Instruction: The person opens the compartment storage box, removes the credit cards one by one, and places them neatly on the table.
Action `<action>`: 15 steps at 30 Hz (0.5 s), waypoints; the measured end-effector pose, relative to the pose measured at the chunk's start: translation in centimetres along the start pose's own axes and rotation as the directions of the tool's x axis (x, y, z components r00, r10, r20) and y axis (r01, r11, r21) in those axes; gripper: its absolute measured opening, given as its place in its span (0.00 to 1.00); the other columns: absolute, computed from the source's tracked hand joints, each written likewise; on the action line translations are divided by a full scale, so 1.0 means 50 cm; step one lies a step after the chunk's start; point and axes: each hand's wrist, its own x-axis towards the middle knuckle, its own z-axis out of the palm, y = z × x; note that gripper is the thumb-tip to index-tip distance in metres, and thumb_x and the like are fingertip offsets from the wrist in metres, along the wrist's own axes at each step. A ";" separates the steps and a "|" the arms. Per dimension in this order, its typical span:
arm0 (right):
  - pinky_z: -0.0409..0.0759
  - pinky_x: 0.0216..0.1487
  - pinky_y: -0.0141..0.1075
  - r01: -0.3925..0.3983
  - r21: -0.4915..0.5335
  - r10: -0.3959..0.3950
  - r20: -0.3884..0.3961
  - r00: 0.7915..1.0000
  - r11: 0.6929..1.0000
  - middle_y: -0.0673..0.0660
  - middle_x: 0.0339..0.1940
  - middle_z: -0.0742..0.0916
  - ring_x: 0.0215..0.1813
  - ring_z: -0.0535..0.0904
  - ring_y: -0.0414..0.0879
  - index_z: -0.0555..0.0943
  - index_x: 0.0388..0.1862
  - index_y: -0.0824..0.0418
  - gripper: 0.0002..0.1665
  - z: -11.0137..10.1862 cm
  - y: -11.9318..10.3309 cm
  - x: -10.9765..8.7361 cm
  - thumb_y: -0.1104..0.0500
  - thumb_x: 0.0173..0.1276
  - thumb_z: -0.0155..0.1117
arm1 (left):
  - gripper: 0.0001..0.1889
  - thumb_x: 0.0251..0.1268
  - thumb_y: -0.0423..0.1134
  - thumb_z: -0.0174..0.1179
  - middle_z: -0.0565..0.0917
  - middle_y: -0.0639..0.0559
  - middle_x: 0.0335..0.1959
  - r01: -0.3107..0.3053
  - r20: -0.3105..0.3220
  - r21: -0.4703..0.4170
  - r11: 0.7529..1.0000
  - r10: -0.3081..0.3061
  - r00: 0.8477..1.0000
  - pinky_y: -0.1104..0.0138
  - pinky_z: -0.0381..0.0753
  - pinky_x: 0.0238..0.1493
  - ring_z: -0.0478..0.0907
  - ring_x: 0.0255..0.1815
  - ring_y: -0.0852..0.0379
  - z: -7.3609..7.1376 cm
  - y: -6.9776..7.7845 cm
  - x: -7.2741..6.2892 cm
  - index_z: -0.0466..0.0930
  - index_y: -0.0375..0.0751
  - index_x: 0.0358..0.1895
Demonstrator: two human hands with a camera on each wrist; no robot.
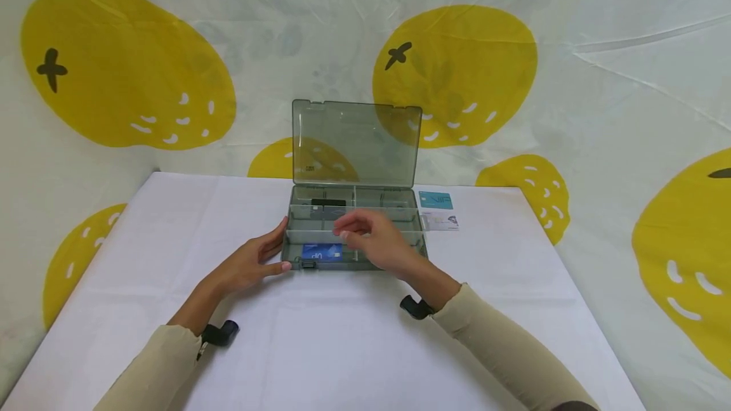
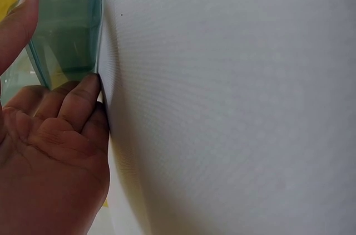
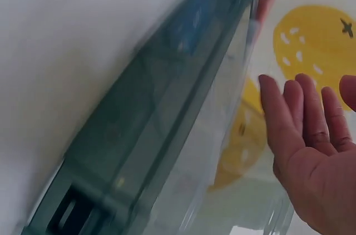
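Note:
A grey-green see-through plastic box [image 1: 354,265] lies on the table with its lid [image 1: 354,144] raised at the back. Inside, on the left, are a blue card [image 1: 321,252] near the front and a dark card [image 1: 328,203] at the back. A clear plastic flap [image 1: 308,221] spans the box's middle. My left hand [image 1: 248,266] rests along the box's left side, its thumb at the front corner by a latch [image 1: 309,264]. Over the box hovers my right hand [image 1: 379,243]; in the right wrist view its fingers [image 3: 283,112] are spread apart and hold nothing.
To the right of the box, a teal card [image 1: 436,200] and a whitish card [image 1: 442,221] lie on the white-covered table [image 1: 354,347]. Behind the table hangs a white cloth [image 1: 331,49] with large yellow fruit shapes.

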 end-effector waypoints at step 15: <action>0.84 0.65 0.48 -0.079 0.011 0.076 0.164 0.984 0.997 0.62 0.56 0.90 0.62 0.85 0.61 0.85 0.62 0.61 0.16 0.083 0.002 0.050 0.57 0.80 0.65 | 0.55 0.71 0.44 0.72 0.44 0.43 0.90 -0.027 0.006 -0.034 0.999 0.027 1.000 0.50 0.58 0.82 0.54 0.88 0.37 0.000 0.000 0.000 0.39 0.43 0.89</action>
